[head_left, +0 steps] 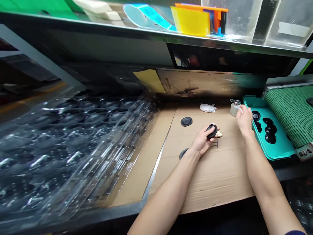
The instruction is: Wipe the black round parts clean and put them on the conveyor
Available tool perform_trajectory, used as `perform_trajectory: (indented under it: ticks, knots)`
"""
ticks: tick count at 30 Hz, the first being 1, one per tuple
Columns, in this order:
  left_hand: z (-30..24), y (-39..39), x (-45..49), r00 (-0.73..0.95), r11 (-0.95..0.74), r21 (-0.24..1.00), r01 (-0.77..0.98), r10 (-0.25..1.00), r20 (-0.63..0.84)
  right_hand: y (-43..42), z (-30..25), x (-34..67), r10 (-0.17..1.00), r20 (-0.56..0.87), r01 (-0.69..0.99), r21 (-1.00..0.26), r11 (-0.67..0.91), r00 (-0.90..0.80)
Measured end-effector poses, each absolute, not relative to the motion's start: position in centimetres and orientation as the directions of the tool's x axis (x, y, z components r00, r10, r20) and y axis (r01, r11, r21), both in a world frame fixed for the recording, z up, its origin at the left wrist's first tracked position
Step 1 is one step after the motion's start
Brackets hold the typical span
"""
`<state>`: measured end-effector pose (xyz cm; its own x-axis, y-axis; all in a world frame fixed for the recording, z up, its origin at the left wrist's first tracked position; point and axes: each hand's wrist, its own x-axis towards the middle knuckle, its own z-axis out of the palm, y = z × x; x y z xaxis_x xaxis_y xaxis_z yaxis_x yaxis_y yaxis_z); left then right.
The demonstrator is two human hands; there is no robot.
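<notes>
My left hand (203,141) is closed around a round black disc-shaped part (212,131), held above the cardboard. A small pale wedge-shaped piece (219,134) shows just beyond its fingers. My right hand (245,120) is at a small translucent bottle (234,109) whose metal cap stands flipped up. Its fingers are pinched together at the bottle's right side, with a bit of something whitish between them, mostly hidden. Another black disc (186,121) lies flat on the cardboard, and a further one (184,153) is partly covered by my left forearm.
Cardboard (220,176) covers the bench, with a crumpled white cloth (207,107) at the back. Stacked clear plastic trays (80,140) fill the left. At right, a teal bin (274,150) holds several black parts beside a green conveyor belt (290,111). A shelf (146,34) crosses overhead.
</notes>
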<state>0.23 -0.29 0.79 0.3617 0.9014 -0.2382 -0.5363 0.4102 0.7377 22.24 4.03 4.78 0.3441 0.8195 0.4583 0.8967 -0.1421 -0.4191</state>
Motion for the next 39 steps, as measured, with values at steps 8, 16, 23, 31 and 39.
perform_trajectory:
  ticks: [8, 16, 23, 31, 39]
  knots:
    - [0.7, -0.5, -0.8, 0.487, 0.541, 0.574, -0.614, 0.833, -0.264, 10.0, 10.1, 24.2, 0.918, 0.28, 0.941, -0.268, -0.205, 0.28]
    - [1.1, -0.3, -1.0, 0.569, 0.603, 0.424, -0.676, 0.792, -0.22, 10.6, 12.2, 24.2, 0.955, 0.181, 0.969, -0.125, -0.213, 0.233]
    - [0.8, 0.5, -0.8, 0.474, 0.569, 0.351, -0.743, 0.819, -0.324, 4.1, 8.2, 19.5, 0.871, 0.466, 0.831, -0.537, 0.141, 0.153]
    - [-0.1, 0.8, 0.1, 0.351, 0.463, 0.401, -0.79, 0.879, -0.324, -0.9, 3.0, 14.2, 0.918, 0.396, 0.685, -0.669, 0.288, 0.0]
    - [-0.7, -0.4, 1.8, 0.212, 0.359, 0.461, -0.812, 0.916, -0.341, -0.7, 0.5, 11.8, 0.91, 0.406, 0.881, -0.395, 0.259, -0.085]
